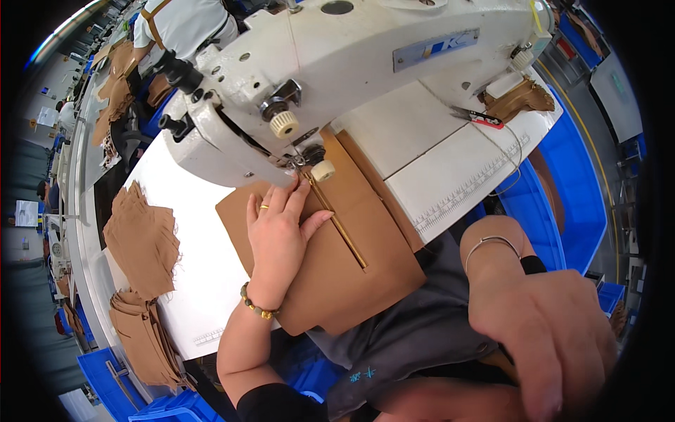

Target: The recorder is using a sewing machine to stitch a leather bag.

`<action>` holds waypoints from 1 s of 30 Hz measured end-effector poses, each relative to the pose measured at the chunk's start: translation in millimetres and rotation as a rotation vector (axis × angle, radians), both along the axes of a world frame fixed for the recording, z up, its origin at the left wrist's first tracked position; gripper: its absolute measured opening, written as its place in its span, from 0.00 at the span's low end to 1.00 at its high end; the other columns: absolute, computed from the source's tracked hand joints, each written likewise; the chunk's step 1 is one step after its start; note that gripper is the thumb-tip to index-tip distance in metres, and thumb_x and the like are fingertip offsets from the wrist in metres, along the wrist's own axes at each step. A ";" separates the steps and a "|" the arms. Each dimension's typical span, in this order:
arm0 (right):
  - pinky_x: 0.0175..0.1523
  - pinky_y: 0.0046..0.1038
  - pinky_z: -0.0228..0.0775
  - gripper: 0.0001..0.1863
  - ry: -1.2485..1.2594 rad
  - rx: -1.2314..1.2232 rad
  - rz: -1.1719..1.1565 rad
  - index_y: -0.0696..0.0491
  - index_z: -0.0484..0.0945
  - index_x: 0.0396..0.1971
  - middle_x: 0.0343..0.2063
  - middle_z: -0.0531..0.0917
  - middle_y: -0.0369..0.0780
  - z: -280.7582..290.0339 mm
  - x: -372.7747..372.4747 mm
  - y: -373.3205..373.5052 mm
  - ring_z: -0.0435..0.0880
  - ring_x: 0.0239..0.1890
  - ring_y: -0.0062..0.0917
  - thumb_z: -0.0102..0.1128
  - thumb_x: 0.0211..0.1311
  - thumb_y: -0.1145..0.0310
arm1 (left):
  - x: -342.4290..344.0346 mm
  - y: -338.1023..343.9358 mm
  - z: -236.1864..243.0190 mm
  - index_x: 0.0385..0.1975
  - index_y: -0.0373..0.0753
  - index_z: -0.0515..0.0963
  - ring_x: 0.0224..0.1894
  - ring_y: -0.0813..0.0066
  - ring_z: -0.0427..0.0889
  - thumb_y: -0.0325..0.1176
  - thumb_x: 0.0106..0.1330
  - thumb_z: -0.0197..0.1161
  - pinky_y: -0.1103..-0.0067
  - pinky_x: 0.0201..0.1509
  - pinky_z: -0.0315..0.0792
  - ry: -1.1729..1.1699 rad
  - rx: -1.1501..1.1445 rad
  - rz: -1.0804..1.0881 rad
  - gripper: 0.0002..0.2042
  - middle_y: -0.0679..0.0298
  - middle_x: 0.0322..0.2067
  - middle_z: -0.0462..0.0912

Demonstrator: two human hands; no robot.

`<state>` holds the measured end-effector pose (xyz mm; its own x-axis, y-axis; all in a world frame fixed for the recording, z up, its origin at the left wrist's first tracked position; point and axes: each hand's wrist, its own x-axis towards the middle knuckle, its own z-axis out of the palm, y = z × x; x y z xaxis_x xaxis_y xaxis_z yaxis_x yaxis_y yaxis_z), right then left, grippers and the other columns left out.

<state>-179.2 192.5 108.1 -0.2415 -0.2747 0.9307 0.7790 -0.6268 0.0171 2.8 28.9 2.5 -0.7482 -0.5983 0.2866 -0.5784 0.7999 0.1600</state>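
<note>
My left hand (278, 232) lies flat on the brown panel (327, 285) under the sewing machine (351, 67); I should guide the zipper (338, 226) straight, fingertips well back. Whether my raised right hand (545, 330) holds anything, I can't tell.

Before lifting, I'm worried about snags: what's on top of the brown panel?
The left hand rests on the brown panel, by its gold zipper. The hand and sewing machine hide parts beneath them.
</note>
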 end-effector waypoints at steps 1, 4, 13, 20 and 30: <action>0.58 0.34 0.76 0.18 -0.100 -0.065 -0.088 0.55 0.86 0.35 0.40 0.88 0.43 -0.6 0.5 6.0 0.87 0.42 0.32 0.53 0.76 0.59 | 0.3 0.3 0.5 0.56 0.42 0.82 0.68 0.60 0.75 0.53 0.60 0.71 0.49 0.68 0.66 -0.007 0.003 0.002 0.29 0.62 0.55 0.82; 0.58 0.32 0.76 0.17 -0.139 -0.124 -0.388 0.55 0.87 0.36 0.42 0.89 0.43 -5.0 -7.5 10.2 0.88 0.43 0.31 0.54 0.75 0.59 | 0.8 0.5 0.1 0.55 0.41 0.82 0.67 0.60 0.76 0.54 0.60 0.70 0.50 0.69 0.66 -0.019 0.005 0.009 0.28 0.62 0.56 0.82; 0.42 0.35 0.74 0.14 1.404 0.285 -1.213 0.47 0.87 0.44 0.35 0.81 0.37 -98.4 -58.6 -97.2 0.80 0.40 0.34 0.67 0.56 0.72 | 4.0 7.0 -6.5 0.53 0.45 0.85 0.61 0.66 0.81 0.47 0.62 0.71 0.55 0.67 0.69 0.003 -0.139 -0.052 0.21 0.66 0.52 0.85; 0.44 0.33 0.65 0.13 1.609 0.153 -1.285 0.42 0.90 0.42 0.33 0.76 0.35 -128.9 -57.7 -123.6 0.75 0.39 0.29 0.60 0.61 0.67 | 4.2 8.5 -2.4 0.49 0.46 0.87 0.54 0.64 0.82 0.44 0.60 0.73 0.60 0.63 0.74 -0.029 -0.166 -0.106 0.18 0.64 0.51 0.84; 0.53 0.36 0.68 0.19 1.594 0.327 -1.076 0.36 0.90 0.46 0.36 0.79 0.35 -123.4 -71.7 -149.5 0.79 0.45 0.30 0.58 0.60 0.71 | 5.1 9.0 0.9 0.53 0.49 0.86 0.60 0.65 0.82 0.41 0.63 0.72 0.59 0.63 0.73 -0.048 -0.094 -0.093 0.18 0.65 0.51 0.84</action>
<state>-250.9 43.0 -15.3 0.4763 -0.7912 0.3836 -0.6868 -0.6071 -0.3997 7.9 37.9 3.4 -0.8136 -0.4978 0.3006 -0.5060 0.8607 0.0559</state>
